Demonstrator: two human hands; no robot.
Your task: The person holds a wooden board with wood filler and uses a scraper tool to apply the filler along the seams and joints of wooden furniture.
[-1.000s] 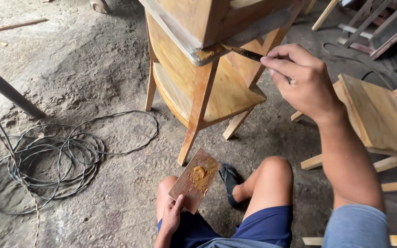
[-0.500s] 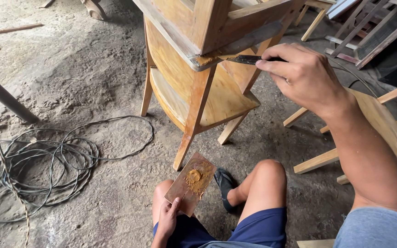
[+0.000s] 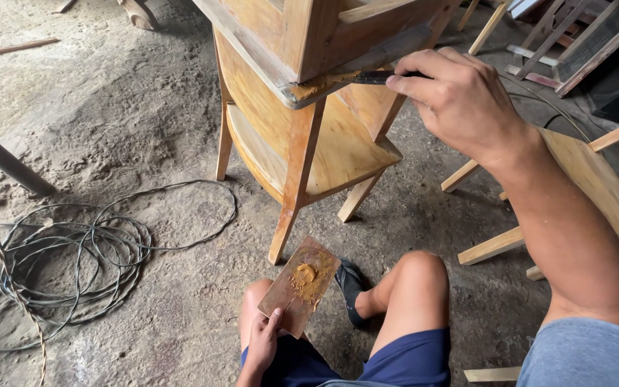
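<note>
Head view: right hand [image 3: 460, 100] clenched around a dark putty knife [image 3: 367, 77], blade tip pressed into the corner joint of the upper wooden chair [image 3: 309, 39], where a smear of tan wood filler [image 3: 309, 87] sits on the edge. Knife long axis runs roughly horizontal, pointing left from the grip; the joint lies just left of the fingertips, touching the blade. Left hand [image 3: 263, 344] is low, by the knee, pinching the near end of a small flat board [image 3: 299, 285] that serves as a palette, with a lump of the same tan filler on its top face. Board is tilted, resting against the left leg, well apart from the knife. Right hand is the nearer one to the joint. A second wooden chair [image 3: 309, 154] stands beneath the first. Coiled cable [image 3: 73, 258] lies on the concrete floor [image 3: 109, 107] to the left; more chair frames [image 3: 596, 186] at right.
</note>
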